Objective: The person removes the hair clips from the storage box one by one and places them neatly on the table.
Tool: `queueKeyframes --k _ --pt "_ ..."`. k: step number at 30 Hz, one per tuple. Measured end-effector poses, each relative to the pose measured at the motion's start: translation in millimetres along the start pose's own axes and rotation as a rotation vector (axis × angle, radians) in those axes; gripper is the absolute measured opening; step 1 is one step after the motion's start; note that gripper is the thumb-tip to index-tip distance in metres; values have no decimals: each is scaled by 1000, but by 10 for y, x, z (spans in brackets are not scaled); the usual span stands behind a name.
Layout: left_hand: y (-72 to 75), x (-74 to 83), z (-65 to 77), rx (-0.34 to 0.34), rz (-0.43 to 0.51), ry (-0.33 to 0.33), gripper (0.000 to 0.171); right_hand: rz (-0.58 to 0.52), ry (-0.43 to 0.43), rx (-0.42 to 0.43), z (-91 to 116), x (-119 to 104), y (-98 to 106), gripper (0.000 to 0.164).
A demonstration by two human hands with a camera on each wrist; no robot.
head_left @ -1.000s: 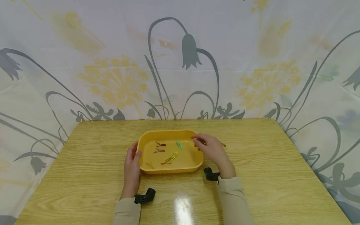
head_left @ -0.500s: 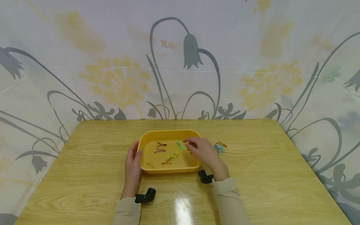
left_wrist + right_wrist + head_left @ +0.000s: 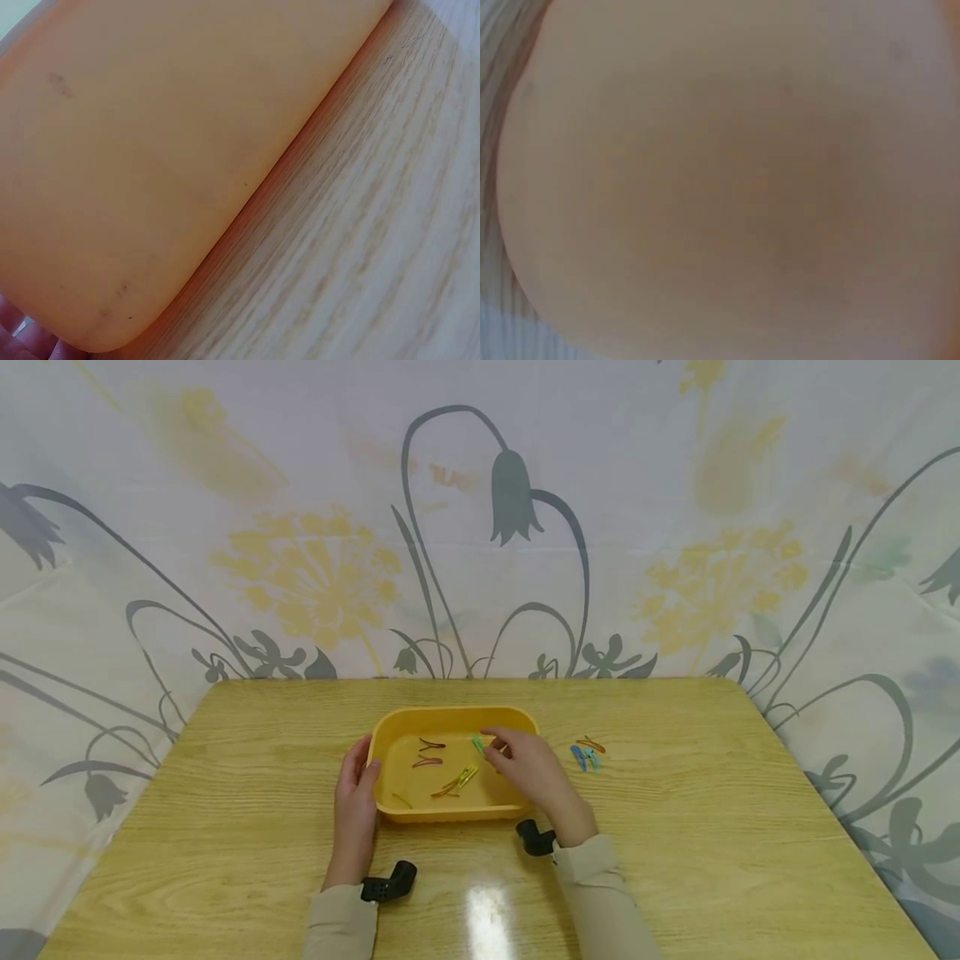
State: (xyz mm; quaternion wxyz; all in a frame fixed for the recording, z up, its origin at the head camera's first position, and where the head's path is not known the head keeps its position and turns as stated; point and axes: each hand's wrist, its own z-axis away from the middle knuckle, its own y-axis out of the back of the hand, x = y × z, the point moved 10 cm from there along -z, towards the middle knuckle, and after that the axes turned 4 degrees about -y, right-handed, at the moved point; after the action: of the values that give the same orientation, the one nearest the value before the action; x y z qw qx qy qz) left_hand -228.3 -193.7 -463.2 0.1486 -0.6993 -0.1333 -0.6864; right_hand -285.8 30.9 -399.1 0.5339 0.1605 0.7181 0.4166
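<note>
My left hand holds the left end of a yellow plastic tray, thumb on the rim and fingers outside. The tray's outer wall fills much of the left wrist view, with some fingertips at its lower corner. Over the tray's right half is my right hand, its thumb and index finger parted beside a green hair clip. Also in the tray lie two brownish hair clips, a yellow hair clip, an orange one and a thin yellowish one.
On the wooden table, right of the tray, lie a blue hair clip, a light blue one and an orange-brown one. A flower-print cloth hangs behind the table. A blurred close surface fills most of the right wrist view.
My right hand has moved left across the tray to the green hair clip, uncovering the clips on the table at the right. My left hand keeps its hold on the tray.
</note>
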Motion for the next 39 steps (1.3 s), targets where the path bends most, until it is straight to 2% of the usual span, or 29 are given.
queueKeyframes --k 6,13,23,34,39 --pt "4 6 -3 3 13 -5 38 29 0 0 -17 -44 -62 36" --pt "-9 21 -7 -3 13 -10 39 48 35 -2 -12 -116 -123 31" --pt "-4 16 13 -3 -4 1 39 164 46 -21 -8 -78 -236 25" --pt "-3 8 11 -7 23 7 39 268 92 -116 25 -135 -341 27" --pt "-10 18 12 -9 22 2 39 293 81 -177 50 -139 -389 25"
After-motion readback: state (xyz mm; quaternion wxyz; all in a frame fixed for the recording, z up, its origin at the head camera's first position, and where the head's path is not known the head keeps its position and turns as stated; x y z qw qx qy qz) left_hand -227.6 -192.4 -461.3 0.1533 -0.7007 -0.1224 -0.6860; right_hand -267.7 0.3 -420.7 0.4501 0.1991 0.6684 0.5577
